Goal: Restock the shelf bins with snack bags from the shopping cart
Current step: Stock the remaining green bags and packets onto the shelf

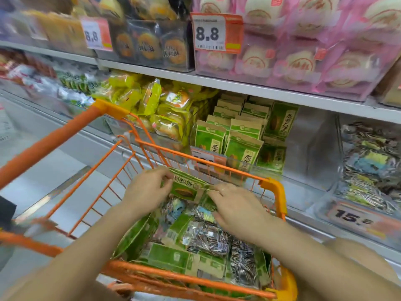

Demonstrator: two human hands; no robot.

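Observation:
An orange wire shopping cart (pixel 273 187) stands against the shelf, filled with green snack bags and clear bags of striped seeds (pixel 208 237). Both my hands reach into it. My left hand (pixel 145 190) pinches the left end of a green snack bag (pixel 186 187) lying flat near the cart's far rim. My right hand (pixel 236 207) holds the bag's right end with fingers spread over it. Just beyond the cart, a clear shelf bin (pixel 267 170) holds upright rows of the same green bags (pixel 243 144).
To the right, another clear bin (pixel 325 205) holds striped seed bags (pixel 368 161) behind a 15.8 price tag. Yellow pastry packs (pixel 165 111) fill the bin to the left. The upper shelf carries pink and dark packs with 8.8 tags (pixel 208 33). The cart handle (pixel 50 144) runs left.

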